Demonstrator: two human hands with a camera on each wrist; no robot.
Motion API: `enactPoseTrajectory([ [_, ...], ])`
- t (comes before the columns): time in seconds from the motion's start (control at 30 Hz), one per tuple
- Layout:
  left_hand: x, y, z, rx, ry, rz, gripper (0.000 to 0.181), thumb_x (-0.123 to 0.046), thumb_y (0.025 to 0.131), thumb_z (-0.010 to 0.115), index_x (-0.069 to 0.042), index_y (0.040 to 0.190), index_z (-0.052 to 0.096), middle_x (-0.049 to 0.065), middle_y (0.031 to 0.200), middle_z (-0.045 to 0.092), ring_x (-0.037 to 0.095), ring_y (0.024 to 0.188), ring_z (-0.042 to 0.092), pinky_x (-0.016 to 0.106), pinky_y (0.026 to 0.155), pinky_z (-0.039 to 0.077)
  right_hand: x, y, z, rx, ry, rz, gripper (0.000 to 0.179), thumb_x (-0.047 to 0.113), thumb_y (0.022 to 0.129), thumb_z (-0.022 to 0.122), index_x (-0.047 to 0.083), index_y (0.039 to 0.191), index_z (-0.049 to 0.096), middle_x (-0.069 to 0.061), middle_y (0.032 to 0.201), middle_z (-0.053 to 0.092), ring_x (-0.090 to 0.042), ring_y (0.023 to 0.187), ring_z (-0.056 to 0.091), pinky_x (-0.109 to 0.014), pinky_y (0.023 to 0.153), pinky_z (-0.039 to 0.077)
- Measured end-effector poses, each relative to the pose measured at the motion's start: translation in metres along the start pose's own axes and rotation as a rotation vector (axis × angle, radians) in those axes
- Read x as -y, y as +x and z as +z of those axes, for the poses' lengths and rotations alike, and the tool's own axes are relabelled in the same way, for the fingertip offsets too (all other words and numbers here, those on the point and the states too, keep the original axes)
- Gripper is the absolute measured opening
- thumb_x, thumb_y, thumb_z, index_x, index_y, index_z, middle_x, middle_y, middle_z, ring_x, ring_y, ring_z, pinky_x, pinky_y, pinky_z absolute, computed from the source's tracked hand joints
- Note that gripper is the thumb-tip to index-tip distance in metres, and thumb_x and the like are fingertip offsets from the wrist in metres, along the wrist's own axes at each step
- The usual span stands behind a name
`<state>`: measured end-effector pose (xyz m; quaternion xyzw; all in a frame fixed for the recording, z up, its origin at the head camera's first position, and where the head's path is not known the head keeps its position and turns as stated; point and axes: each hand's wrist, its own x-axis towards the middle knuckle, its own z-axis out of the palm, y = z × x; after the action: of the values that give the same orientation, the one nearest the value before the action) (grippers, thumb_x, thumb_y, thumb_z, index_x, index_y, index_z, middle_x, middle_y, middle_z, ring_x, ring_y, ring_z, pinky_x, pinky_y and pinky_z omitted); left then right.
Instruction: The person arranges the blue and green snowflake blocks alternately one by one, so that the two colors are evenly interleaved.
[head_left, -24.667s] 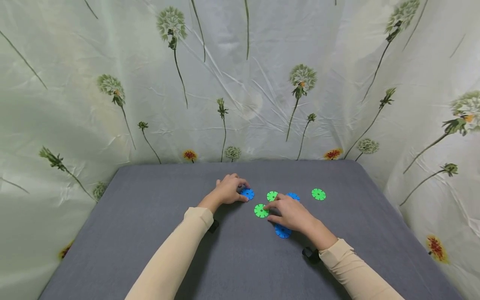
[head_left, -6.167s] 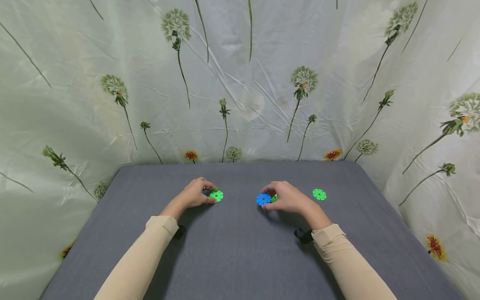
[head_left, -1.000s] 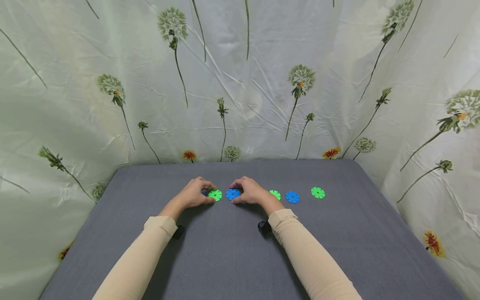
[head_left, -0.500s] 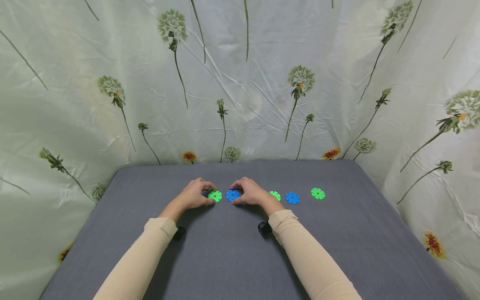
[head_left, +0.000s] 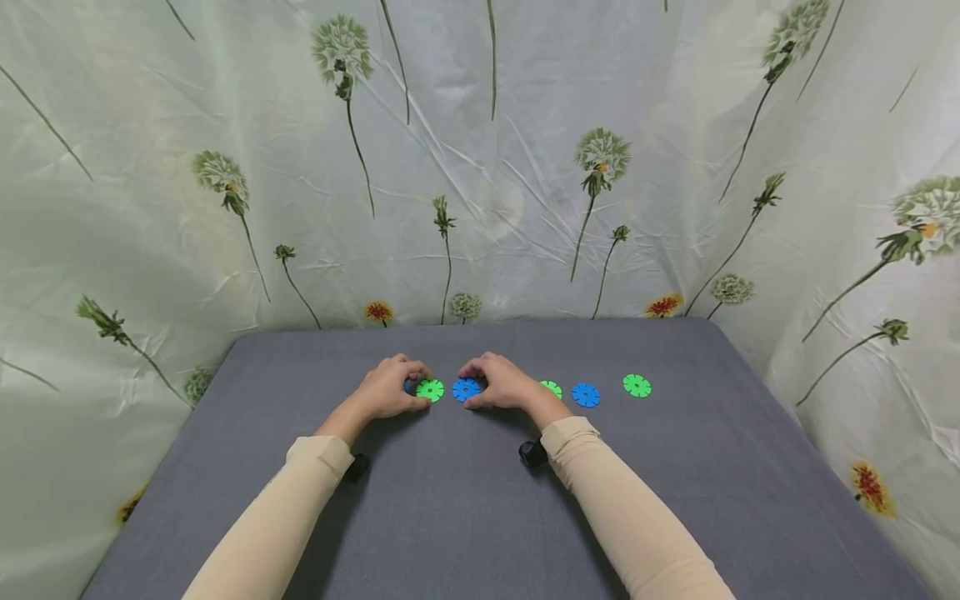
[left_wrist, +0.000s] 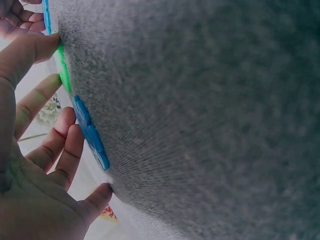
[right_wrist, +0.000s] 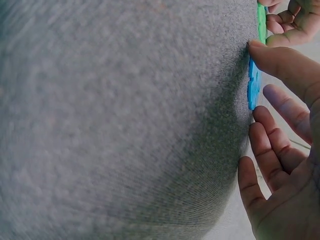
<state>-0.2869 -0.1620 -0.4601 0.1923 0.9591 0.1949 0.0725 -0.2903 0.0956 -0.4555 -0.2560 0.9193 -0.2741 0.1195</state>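
My left hand [head_left: 384,390] holds a green notched plastic disc [head_left: 430,391] flat on the table, thumb at its near edge and index finger at its far edge. Mostly hidden under that hand lies a blue disc [left_wrist: 91,134], seen better in the left wrist view near the other fingertips. Just to the right, my right hand [head_left: 504,383] has thumb and index finger around the rim of another blue disc [head_left: 465,389]. A small gap separates this blue disc from the green one. In the right wrist view the blue disc [right_wrist: 253,85] lies flat on the cloth.
Right of my right hand lie a partly hidden green disc [head_left: 552,389], a blue disc [head_left: 586,395] and a further green disc [head_left: 637,386]. A grey cloth covers the table [head_left: 465,500]. Behind it hangs a flower-printed curtain [head_left: 510,167].
Since 6.2 s ago, my right hand has carried its blue disc left, beside the green one. Earlier still, discs lay scattered around the middle. Over the last second both hands stay almost still.
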Motion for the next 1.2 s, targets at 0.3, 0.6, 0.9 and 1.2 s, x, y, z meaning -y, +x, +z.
enactPoseTrajectory([
  [0.3,0.000,0.001,-0.001,0.009,-0.013,0.008,0.036,-0.035,0.091,0.086,-0.026,0.126,0.078,0.012,0.125,0.064,0.033,0.116,0.060,0.058,0.091,0.052,-0.002,0.000,-0.001,0.002,0.008,0.002,0.047,0.021,0.094,0.086,0.009,0.137,0.071,-0.011,0.131,0.067,-0.027,0.126,0.061,-0.046,0.112,0.049],
  [0.6,0.001,0.003,0.000,0.008,-0.012,0.017,0.041,-0.036,0.092,0.085,-0.026,0.131,0.077,0.012,0.125,0.064,0.033,0.115,0.061,0.057,0.090,0.052,-0.002,-0.002,-0.004,0.003,0.029,0.005,0.047,0.021,0.094,0.086,0.010,0.137,0.071,-0.010,0.132,0.068,-0.027,0.127,0.063,-0.044,0.112,0.050],
  [0.9,-0.003,0.007,0.002,0.003,-0.021,0.007,0.059,-0.042,0.090,0.086,-0.021,0.142,0.070,0.010,0.124,0.066,0.029,0.114,0.062,0.059,0.092,0.052,-0.004,-0.009,-0.012,0.021,0.083,-0.002,0.049,0.020,0.096,0.085,0.010,0.141,0.069,-0.012,0.138,0.070,-0.029,0.133,0.064,-0.046,0.115,0.051],
  [1.2,-0.017,0.013,0.001,0.010,-0.029,0.026,0.053,-0.044,0.089,0.087,-0.023,0.136,0.076,0.009,0.125,0.067,0.030,0.117,0.063,0.061,0.094,0.049,-0.017,-0.022,-0.031,0.040,0.076,0.032,0.048,0.022,0.098,0.082,0.012,0.142,0.069,-0.010,0.145,0.069,-0.030,0.138,0.064,-0.048,0.115,0.051],
])
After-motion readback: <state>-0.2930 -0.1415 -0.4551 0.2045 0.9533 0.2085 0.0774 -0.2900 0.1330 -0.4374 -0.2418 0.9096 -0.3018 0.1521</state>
